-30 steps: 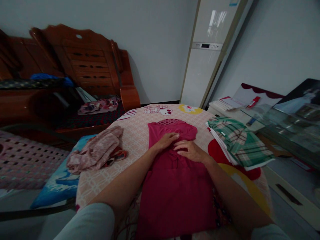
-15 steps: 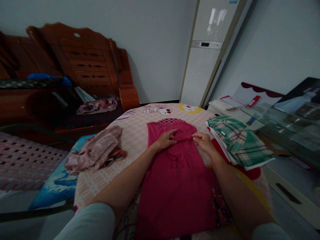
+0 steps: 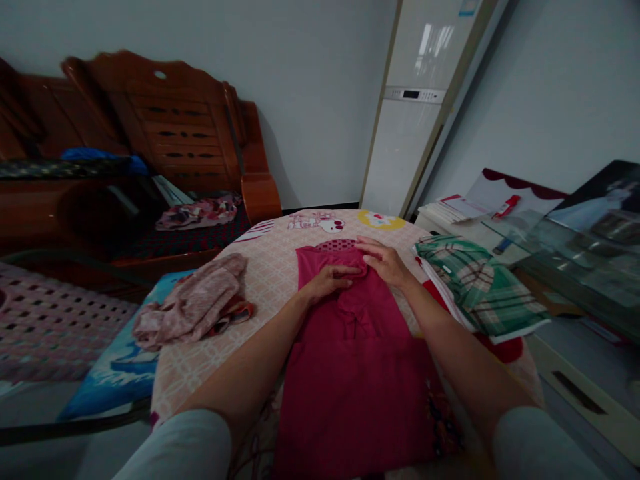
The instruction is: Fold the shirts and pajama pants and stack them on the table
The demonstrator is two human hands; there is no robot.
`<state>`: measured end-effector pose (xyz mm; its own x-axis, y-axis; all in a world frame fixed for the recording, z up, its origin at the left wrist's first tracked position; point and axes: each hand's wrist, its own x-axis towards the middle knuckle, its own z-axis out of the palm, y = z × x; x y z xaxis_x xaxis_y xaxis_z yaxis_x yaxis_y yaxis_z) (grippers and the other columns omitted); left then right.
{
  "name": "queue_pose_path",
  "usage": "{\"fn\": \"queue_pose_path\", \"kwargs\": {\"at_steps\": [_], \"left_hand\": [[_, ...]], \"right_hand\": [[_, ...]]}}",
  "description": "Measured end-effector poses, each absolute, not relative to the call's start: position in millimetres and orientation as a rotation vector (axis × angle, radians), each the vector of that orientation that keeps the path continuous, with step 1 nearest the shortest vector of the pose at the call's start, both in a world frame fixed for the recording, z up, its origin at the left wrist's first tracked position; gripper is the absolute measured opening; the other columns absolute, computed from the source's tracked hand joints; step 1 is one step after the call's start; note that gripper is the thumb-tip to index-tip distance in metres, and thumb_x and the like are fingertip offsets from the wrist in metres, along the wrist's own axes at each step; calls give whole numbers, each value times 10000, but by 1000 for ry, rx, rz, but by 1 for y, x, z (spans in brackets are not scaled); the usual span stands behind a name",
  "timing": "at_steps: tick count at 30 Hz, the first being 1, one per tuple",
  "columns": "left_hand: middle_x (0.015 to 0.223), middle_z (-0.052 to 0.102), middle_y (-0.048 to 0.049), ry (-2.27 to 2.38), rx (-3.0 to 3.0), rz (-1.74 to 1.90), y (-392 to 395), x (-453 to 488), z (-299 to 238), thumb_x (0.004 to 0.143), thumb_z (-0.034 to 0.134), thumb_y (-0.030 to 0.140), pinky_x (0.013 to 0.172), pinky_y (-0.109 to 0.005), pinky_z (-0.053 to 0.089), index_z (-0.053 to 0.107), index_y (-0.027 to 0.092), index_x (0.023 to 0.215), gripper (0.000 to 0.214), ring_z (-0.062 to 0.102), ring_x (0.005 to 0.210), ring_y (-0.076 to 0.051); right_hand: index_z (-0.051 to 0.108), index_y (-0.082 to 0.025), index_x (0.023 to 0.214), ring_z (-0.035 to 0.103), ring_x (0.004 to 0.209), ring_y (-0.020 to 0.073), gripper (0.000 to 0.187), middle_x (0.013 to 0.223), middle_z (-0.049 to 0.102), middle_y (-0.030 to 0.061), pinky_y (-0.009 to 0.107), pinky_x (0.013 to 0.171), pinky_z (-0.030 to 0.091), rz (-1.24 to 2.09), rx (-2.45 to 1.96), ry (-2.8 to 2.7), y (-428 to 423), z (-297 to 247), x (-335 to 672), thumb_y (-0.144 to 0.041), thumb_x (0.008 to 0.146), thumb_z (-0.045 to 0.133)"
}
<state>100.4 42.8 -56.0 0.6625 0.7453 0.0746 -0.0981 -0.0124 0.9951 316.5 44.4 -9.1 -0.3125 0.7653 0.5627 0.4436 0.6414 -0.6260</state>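
Cloth-covered table [image 3: 270,267] used as landmark. Magenta garment [image 3: 355,400] laid out along the table's middle, toward its near edge, partly folded. Probably light, soft, thin, slightly slippery, easily creased; best taken by the folded side edges. Folded green plaid garment [image 3: 480,287] placed at the table's right edge; crumpled dusty-pink garment [image 3: 200,300] left at its left edge. Right hand [image 3: 387,262]: fingers loosely extended over the magenta far end, nothing clenched. Left hand [image 3: 327,281]: fingers half-bent on the bunched part; pinch can't be told.

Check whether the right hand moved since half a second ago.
Yes: the right hand moved left, away from the green plaid cloth, and slightly farther forward.
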Motion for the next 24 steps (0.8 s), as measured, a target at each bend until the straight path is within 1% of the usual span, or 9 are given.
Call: {"fn": "queue_pose_path", "kwargs": {"at_steps": [2, 4, 6, 8, 10, 15, 17, 21, 24], "left_hand": [[1205, 691, -96, 627, 1370, 762, 43, 95, -55, 719, 763, 290, 847, -331, 501, 700, 186, 1205, 501, 645, 972, -208], [1122, 712, -80, 661, 1319, 826, 46, 91, -54, 690, 787, 298, 786, -301, 514, 710, 182, 1185, 514, 648, 873, -172], [1040, 722, -76, 668, 1289, 871, 49, 88, -54, 679, 794, 310, 768, -291, 522, 726, 167, 1142, 489, 642, 832, -156], [968, 722, -81, 673, 1303, 866, 53, 87, -55, 693, 784, 329, 766, -291, 532, 743, 143, 1083, 434, 638, 823, -154], [972, 714, -84, 706, 1347, 870, 54, 90, -57, 708, 771, 341, 757, -295, 545, 740, 136, 1067, 415, 635, 819, -154], [1284, 619, -110, 772, 1569, 947, 54, 103, -66, 778, 701, 330, 723, -321, 571, 630, 180, 1247, 497, 645, 882, -179], [1279, 623, -112, 767, 1743, 927, 53, 108, -68, 829, 642, 314, 757, -344, 567, 592, 190, 1291, 481, 650, 902, -193], [1274, 630, -93, 745, 2083, 909, 52, 113, -64, 862, 574, 245, 964, -369, 486, 591, 201, 1280, 421, 599, 1110, -218], [1146, 680, -73, 808, 2142, 860, 52, 112, -59, 847, 574, 236, 899, -336, 491, 634, 187, 1207, 368, 621, 993, -201]], "right_hand": [[742, -217, 1110, 581, 1233, 241, 348, 1316, 648, 72, 414, 1081, 412, 442, -1029, -1891, 50, -11, 320, -303, 828, 557], [758, -203, 1062, 646, 1125, 244, 345, 1180, 719, 76, 411, 1017, 470, 430, -1190, -1758, 51, -24, 333, -258, 807, 532], [769, -203, 1021, 686, 1026, 246, 353, 1064, 757, 67, 415, 961, 509, 426, -1343, -1654, 46, -42, 349, -216, 777, 514], [772, -211, 1008, 695, 999, 240, 368, 1028, 766, 53, 412, 947, 522, 430, -1416, -1632, 39, -62, 361, -187, 755, 506], [774, -217, 1000, 689, 1022, 240, 370, 1050, 760, 55, 419, 967, 515, 406, -1433, -1673, 32, -77, 367, -172, 748, 507], [745, -225, 1112, 596, 1216, 253, 351, 1280, 666, 94, 460, 1082, 427, 314, -1316, -1876, 27, -89, 364, -254, 861, 502], [715, -230, 1182, 552, 1273, 256, 369, 1357, 613, 98, 476, 1105, 398, 300, -1292, -1957, 28, -89, 361, -317, 915, 475], [659, -231, 1276, 520, 1304, 271, 412, 1393, 582, 108, 506, 1119, 372, 252, -1332, -2105, 30, -90, 355, -377, 946, 460], [630, -231, 1314, 512, 1311, 284, 431, 1412, 563, 110, 524, 1127, 355, 213, -1373, -2148, 30, -91, 354, -387, 942, 478]]}}
